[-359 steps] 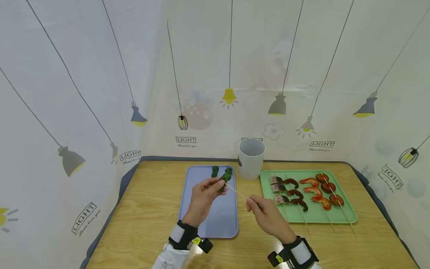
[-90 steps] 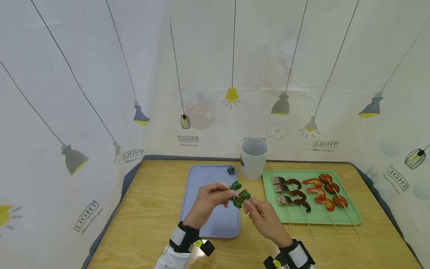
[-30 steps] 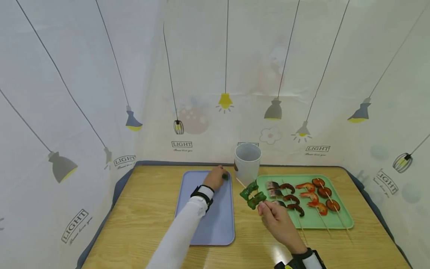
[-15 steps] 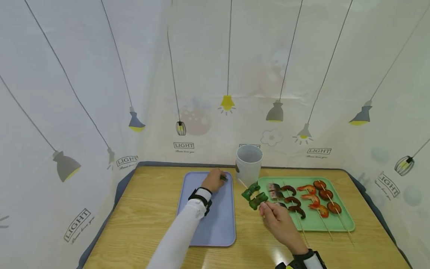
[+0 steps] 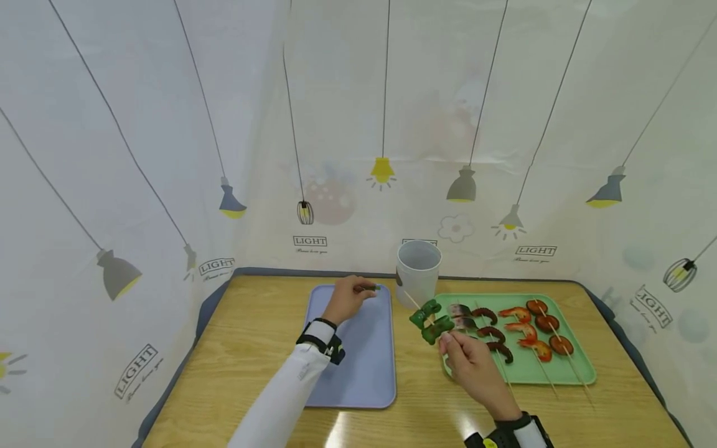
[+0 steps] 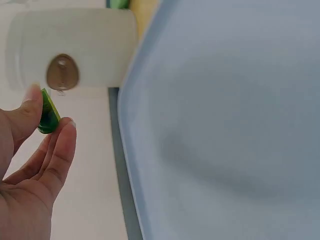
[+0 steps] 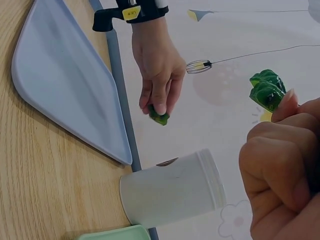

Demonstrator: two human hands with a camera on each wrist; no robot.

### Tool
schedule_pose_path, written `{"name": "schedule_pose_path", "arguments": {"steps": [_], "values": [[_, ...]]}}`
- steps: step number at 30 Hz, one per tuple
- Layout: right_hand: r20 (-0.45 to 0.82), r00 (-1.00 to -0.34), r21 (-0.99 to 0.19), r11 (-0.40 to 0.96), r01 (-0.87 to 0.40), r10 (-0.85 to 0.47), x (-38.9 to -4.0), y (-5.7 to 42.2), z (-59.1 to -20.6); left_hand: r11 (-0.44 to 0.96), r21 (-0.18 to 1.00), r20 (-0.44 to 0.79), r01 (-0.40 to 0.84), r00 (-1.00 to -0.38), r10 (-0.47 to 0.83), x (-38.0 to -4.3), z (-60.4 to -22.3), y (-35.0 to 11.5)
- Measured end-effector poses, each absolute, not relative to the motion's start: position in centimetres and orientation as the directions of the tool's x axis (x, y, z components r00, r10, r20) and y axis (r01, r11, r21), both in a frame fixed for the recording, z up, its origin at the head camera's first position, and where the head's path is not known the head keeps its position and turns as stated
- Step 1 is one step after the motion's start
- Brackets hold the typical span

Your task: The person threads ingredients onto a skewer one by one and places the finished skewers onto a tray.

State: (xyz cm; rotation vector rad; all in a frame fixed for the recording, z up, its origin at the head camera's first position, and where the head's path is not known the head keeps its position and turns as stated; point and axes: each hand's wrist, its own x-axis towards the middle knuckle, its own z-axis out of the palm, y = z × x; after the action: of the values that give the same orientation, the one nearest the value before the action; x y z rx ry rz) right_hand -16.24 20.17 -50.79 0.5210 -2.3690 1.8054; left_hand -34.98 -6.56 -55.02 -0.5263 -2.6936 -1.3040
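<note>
My left hand [image 5: 343, 302] pinches a small green pepper piece [image 6: 48, 114] between thumb and fingertips, above the far end of the lavender tray [image 5: 364, 379]. My right hand [image 5: 476, 368] grips a wooden skewer [image 5: 411, 300] near its lower part; the rest of the stick is hidden in the fist. Threaded on that skewer, just beyond the fingers, are two green pepper pieces [image 5: 430, 320], with the bare tip sticking out past them. The skewer is held over the gap between the lavender tray and the green tray [image 5: 532, 376].
Fish-and-tentacle skewers [image 5: 486, 317], shrimp [image 5: 518, 314] and mushroom slices [image 5: 546, 323] on sticks lie on the green tray, their handles over its front edge. A white cup [image 5: 419, 274] stands behind, between the trays. The wooden table [image 5: 241, 348] meets a printed curtain [image 5: 358, 124].
Two pepper pieces, earlier worked on with both hands, are now on the skewer. My left hand reached the tray's far corner, took the last piece and lifted it. My right hand stays nearly still.
</note>
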Motion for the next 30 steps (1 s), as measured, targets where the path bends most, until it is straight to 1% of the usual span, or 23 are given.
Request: {"name": "schedule_pose_path", "arguments": {"steps": [8,12,14,17,20,22,25,27,30], "values": [[0.31,-0.927,-0.911,0.213,-0.353,-0.209,-16.1,20.1,-50.8,0.463,0.807,0.285,0.367,-0.928,0.241,-32.3,-53.0,-6.8],[0.324,-0.924,-0.902,0.23,-0.366,-0.202,-16.0,20.0,-50.7,0.372,0.863,0.267,0.34,-0.934,0.236,-30.7,-52.1,-6.9],[0.332,-0.923,-0.892,0.255,-0.374,-0.194,-16.0,19.9,-50.6,0.281,0.91,0.243,0.306,-0.941,0.237,-29.7,-51.6,-6.9],[0.327,-0.924,-0.885,0.278,-0.373,-0.2,-15.8,19.7,-50.4,0.106,0.965,0.208,0.238,-0.949,0.238,-28.2,-51.0,-7.0],[0.303,-0.923,-0.897,0.255,-0.36,-0.236,-15.6,19.3,-50.1,-0.086,0.985,0.169,0.152,-0.954,0.249,-26.9,-50.8,-7.0],[0.297,-0.918,-0.899,0.247,-0.362,-0.265,-15.5,19.1,-50.0,-0.209,0.974,0.145,0.091,-0.955,0.259,-26.1,-50.8,-7.1],[0.294,-0.91,-0.9,0.237,-0.367,-0.291,-15.3,18.6,-50.0,-0.353,0.936,0.124,0.017,-0.951,0.283,-24.9,-50.8,-7.2],[0.291,-0.908,-0.899,0.238,-0.367,-0.301,-15.2,18.4,-50.0,-0.416,0.909,0.123,-0.014,-0.945,0.301,-24.3,-50.9,-7.3],[0.267,-0.91,-0.905,0.243,-0.349,-0.316,-14.9,18.1,-49.9,-0.473,0.88,0.146,-0.033,-0.93,0.337,-23.5,-51.0,-7.4]]}}
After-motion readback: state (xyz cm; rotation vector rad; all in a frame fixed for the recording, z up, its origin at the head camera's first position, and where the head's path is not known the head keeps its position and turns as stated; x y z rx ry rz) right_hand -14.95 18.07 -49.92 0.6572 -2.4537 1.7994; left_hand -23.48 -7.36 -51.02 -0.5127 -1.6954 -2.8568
